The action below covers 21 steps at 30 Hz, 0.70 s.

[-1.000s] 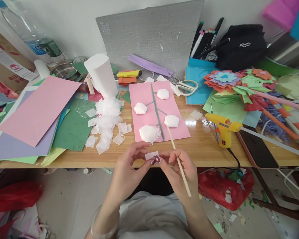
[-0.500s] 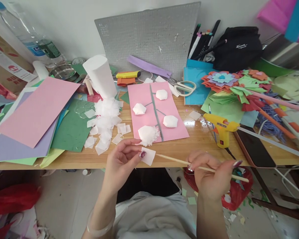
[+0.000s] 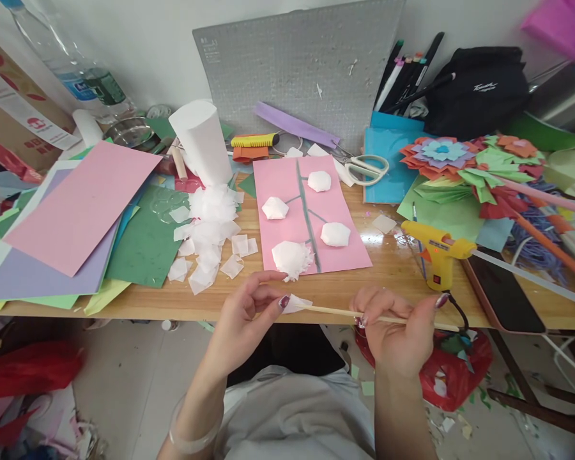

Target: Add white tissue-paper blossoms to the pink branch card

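Fingers of the left hand (image 3: 243,327) are closed on a small white paper piece (image 3: 299,303), thumb uppermost, at the front edge of the wooden table (image 3: 172,301). Right hand (image 3: 395,329) grips a thin pale stick (image 3: 333,311), held nearly level, its tip meeting the paper; exact contact too small to verify. Just beyond lies a pink sheet (image 3: 278,180) bearing four white padded shapes, the nearest one (image 3: 290,257) frilled along its right side. Loose white squares (image 3: 206,252) lie left of the sheet; a yellow glue gun (image 3: 434,248) stands right.
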Available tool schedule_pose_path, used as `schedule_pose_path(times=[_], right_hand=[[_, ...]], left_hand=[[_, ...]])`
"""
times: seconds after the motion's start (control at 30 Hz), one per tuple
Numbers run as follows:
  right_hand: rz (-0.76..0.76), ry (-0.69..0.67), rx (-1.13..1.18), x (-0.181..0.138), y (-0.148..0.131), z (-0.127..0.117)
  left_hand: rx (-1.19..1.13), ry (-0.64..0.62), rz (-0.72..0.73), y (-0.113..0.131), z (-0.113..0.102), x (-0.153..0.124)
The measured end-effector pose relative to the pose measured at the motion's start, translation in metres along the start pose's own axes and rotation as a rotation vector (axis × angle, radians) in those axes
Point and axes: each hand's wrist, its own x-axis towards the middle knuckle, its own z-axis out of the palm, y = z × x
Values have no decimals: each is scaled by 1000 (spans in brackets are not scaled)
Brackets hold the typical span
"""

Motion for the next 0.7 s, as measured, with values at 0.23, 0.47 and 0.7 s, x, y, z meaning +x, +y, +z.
schedule_pose_path(times=[0.23, 0.47, 0.7], right_hand=[[-19, 41, 32, 1, -2, 0], [29, 109, 66, 1, -1, -1], [57, 83, 68, -3, -1, -2]], left_hand=[[-122, -71, -17, 0, 1, 1], [-72, -72, 3, 1, 2, 0], [22, -120, 10, 2, 6, 1]])
